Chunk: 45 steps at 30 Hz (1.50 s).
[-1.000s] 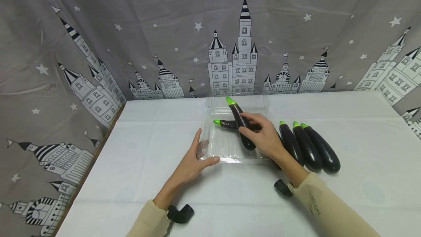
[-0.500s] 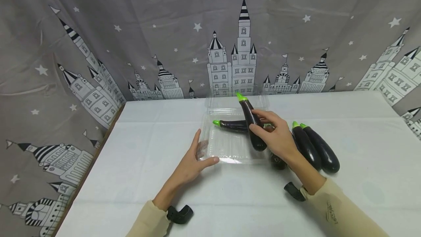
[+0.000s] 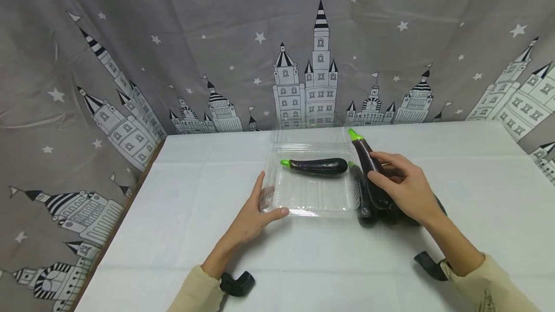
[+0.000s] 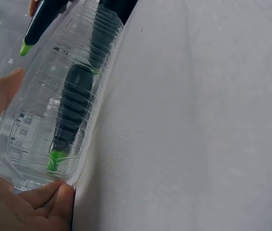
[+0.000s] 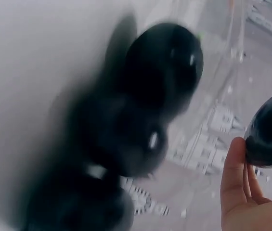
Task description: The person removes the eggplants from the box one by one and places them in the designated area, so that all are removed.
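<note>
My right hand pinches a dark glossy eggplant between thumb and fingers, its bright green stem end pointing away. It overlaps the right edge of the clear plastic container in the head view. One eggplant lies crosswise inside the container, towards the back. My left hand rests at the container's front left corner, thumb and index finger spread wide. In the left wrist view, its lower fingers touch the container's end near the table. Another eggplant lies just right of the container.
The container's clear lid is folded back behind it. More loose eggplants lie beside the container, mostly hidden beneath my right hand in the head view. A white cloth covers the table; a grey castle-print curtain hangs behind.
My right hand has moved right with the eggplant, from over the container to over the loose eggplants. The crosswise eggplant is now fully uncovered. My left hand and the container have stayed put.
</note>
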Each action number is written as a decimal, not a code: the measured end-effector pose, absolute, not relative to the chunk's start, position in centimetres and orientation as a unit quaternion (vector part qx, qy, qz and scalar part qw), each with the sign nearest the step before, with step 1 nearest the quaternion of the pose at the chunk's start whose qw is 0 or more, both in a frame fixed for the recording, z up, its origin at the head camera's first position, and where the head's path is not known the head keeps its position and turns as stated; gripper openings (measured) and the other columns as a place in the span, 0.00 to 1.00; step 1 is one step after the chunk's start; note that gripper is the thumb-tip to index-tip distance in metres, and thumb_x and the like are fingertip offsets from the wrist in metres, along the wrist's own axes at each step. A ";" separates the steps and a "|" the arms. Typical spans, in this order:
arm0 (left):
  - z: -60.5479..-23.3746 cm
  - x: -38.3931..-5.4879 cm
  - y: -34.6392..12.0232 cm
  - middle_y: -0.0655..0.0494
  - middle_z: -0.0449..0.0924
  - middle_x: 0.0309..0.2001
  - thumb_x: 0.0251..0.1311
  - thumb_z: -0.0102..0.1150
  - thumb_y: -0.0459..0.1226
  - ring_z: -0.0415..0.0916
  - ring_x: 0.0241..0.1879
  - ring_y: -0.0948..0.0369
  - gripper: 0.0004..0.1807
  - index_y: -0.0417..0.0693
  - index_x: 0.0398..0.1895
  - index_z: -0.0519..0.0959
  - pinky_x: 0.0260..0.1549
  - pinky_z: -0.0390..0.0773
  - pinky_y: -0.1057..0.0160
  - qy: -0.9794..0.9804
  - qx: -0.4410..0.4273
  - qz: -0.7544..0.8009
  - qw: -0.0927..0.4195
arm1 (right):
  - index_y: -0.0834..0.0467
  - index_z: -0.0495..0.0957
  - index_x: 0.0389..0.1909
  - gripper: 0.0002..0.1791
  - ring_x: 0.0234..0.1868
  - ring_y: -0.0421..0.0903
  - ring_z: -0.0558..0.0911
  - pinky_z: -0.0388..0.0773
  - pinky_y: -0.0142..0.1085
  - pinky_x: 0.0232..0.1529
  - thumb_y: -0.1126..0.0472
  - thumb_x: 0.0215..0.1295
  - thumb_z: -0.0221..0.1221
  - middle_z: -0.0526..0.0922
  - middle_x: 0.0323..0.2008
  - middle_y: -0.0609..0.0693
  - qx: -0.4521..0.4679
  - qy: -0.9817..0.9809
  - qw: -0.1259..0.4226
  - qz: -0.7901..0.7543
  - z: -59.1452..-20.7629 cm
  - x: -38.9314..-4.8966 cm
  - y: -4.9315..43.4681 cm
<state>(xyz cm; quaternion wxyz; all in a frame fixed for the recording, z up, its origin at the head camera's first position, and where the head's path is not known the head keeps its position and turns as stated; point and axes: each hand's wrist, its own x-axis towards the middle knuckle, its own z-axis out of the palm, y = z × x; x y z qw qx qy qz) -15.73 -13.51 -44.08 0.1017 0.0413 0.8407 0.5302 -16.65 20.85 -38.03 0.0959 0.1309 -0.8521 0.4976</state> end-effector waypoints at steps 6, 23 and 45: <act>-44.1 -15.6 -13.7 0.40 0.57 0.73 0.55 0.70 0.51 0.52 0.72 0.42 0.60 0.58 0.80 0.37 0.67 0.48 0.36 0.841 0.042 0.529 0.102 | 0.56 0.74 0.65 0.24 0.48 0.31 0.73 0.69 0.20 0.44 0.58 0.69 0.62 0.77 0.57 0.56 0.108 -0.881 0.110 0.447 -37.4 -16.4 24.3; -44.0 -15.6 -14.0 0.42 0.57 0.73 0.53 0.72 0.52 0.53 0.72 0.45 0.63 0.56 0.80 0.35 0.68 0.49 0.39 0.829 0.054 0.549 0.098 | 0.58 0.71 0.67 0.28 0.44 0.21 0.67 0.67 0.26 0.36 0.54 0.69 0.62 0.76 0.55 0.63 0.031 -0.915 0.088 0.392 -38.8 -15.0 31.8; -44.3 -15.6 -13.8 0.41 0.57 0.73 0.53 0.72 0.52 0.54 0.72 0.44 0.63 0.57 0.80 0.35 0.67 0.51 0.39 0.832 0.052 0.544 0.101 | 0.70 0.68 0.65 0.31 0.41 0.26 0.68 0.66 0.19 0.29 0.53 0.70 0.60 0.71 0.56 0.75 -0.004 -0.933 0.034 0.358 -43.1 -13.6 37.6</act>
